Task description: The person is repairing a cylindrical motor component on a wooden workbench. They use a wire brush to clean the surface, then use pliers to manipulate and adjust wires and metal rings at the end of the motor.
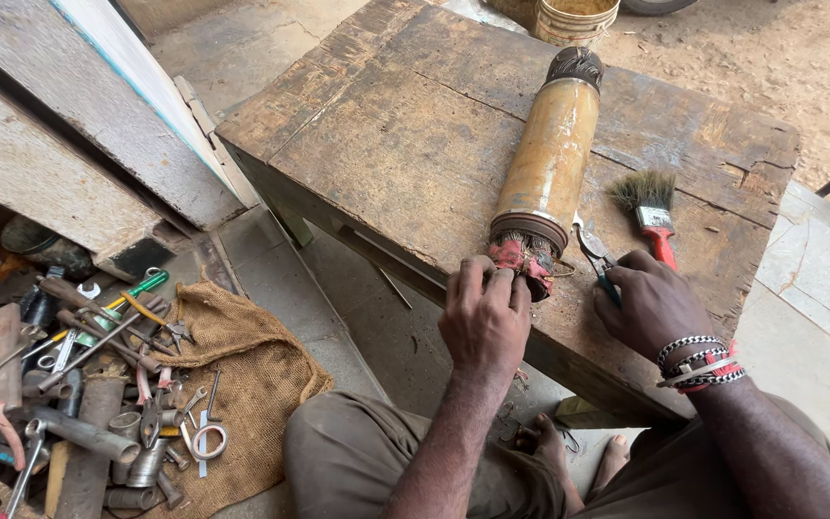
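One rusty motor cylinder (548,159) lies on one wooden bench (386,144); left hand (484,312) pinches its red wire end (521,258); right hand (650,303) grips one pair of cutters (593,248), handles hidden; one paintbrush (653,207) beside.

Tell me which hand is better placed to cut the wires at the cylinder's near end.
The right hand: it holds the cutters beside the wire end of the cylinder. The left hand grips that end, steadying it.

Ochre cylinder (548,159), red-handled brush (654,213)
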The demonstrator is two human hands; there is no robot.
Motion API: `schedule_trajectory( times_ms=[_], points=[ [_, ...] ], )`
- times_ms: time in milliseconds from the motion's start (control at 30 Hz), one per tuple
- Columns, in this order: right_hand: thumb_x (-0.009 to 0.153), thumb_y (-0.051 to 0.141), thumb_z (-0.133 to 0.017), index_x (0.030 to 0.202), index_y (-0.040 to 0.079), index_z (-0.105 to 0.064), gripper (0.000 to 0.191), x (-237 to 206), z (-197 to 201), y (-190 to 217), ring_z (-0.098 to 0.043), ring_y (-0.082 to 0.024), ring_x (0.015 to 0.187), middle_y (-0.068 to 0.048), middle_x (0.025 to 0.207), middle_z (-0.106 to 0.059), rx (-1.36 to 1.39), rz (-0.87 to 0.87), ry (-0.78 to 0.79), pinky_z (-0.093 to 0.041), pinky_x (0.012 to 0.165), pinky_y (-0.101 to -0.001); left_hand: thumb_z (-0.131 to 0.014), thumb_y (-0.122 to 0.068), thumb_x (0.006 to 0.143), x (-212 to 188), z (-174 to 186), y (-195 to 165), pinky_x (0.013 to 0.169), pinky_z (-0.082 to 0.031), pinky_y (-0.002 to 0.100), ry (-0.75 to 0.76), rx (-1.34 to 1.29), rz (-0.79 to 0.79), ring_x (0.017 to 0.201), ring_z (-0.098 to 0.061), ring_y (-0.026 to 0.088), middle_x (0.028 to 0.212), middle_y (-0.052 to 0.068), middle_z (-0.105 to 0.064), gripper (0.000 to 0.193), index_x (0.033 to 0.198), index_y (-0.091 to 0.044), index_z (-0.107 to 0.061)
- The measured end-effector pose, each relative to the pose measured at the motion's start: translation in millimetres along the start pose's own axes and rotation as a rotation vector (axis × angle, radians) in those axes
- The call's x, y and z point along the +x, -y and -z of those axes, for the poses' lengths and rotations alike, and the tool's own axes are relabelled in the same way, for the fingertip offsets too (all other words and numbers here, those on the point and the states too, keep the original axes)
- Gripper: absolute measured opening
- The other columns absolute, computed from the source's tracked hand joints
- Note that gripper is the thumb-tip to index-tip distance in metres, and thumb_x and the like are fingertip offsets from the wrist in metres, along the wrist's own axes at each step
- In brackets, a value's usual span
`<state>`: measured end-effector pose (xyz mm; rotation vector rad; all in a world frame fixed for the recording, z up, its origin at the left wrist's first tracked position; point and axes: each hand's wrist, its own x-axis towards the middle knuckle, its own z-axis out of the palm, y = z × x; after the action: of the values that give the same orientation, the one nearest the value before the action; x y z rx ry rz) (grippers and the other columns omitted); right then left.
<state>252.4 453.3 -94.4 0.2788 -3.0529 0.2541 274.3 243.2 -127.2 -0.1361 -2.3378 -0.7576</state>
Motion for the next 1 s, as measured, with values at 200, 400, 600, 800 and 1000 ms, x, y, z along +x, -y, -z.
schedule_trajectory(
  times_ms=[200, 400, 600, 800, 1000],
  points=[
    [0.091, 0.035, -0.066, 0.105, 0.007, -0.076, 0.033, -0.3, -3.1, -2.0, -0.069, -0.028, 0.106, -0.01, 0.114, -0.069, 0.026, 0.015, -0.033, -0.057, 0.091, -0.0429, -0.084, -0.014, 0.088, -14.1, -4.2, 1.6, 0.068, -0.062, 0.032, -0.089, -0.144, -0.016, 0.092, -0.064, 0.019, 0.096, 0.007, -0.061, 0.016, 0.096, -0.002, -0.077],
    [0.09, 0.035, -0.067, 0.104, 0.007, -0.076, 0.033, -0.4, -4.2, -5.8, -0.069, -0.03, 0.105, -0.011, 0.114, -0.069, 0.044, 0.022, -0.034, -0.057, 0.091, -0.0436, -0.084, -0.015, 0.08, -6.9, -3.1, -10.9, 0.061, -0.06, 0.034, -0.011, -0.09, 0.171, 0.097, -0.06, 0.025, 0.097, 0.01, -0.061, 0.019, 0.091, -0.001, -0.078],
    [0.09, 0.035, -0.067, 0.105, 0.008, -0.076, 0.033, -0.7, -4.1, -6.2, -0.069, -0.03, 0.104, -0.011, 0.114, -0.069, 0.035, 0.022, -0.031, -0.056, 0.091, -0.044, -0.083, -0.019, 0.085, -2.6, 14.3, -26.1, 0.063, -0.059, 0.039, 0.02, -0.092, 0.245, 0.103, -0.055, 0.027, 0.098, 0.01, -0.059, 0.019, 0.093, -0.002, -0.079],
    [0.09, 0.036, -0.066, 0.105, 0.008, -0.076, 0.033, 1.2, -4.5, -8.0, -0.069, -0.03, 0.104, -0.011, 0.114, -0.069, 0.041, 0.022, -0.014, -0.057, 0.091, -0.0439, -0.08, -0.024, 0.086, 5.0, 9.5, -28.5, 0.069, -0.058, 0.042, 0.105, -0.128, 0.408, 0.106, -0.053, 0.028, 0.101, 0.01, -0.057, 0.022, 0.086, -0.002, -0.078],
    [0.091, 0.036, -0.065, 0.104, 0.008, -0.076, 0.032, 3.9, -5.2, -10.5, -0.07, -0.031, 0.1, -0.011, 0.114, -0.069, 0.046, 0.004, 0.009, -0.057, 0.089, -0.0446, -0.076, -0.023, 0.08, 0.4, -7.9, -17.5, 0.079, -0.053, 0.051, -0.003, -0.211, 0.362, 0.109, -0.05, 0.033, 0.1, 0.016, -0.051, 0.027, 0.075, 0.003, -0.069]
  ],
)
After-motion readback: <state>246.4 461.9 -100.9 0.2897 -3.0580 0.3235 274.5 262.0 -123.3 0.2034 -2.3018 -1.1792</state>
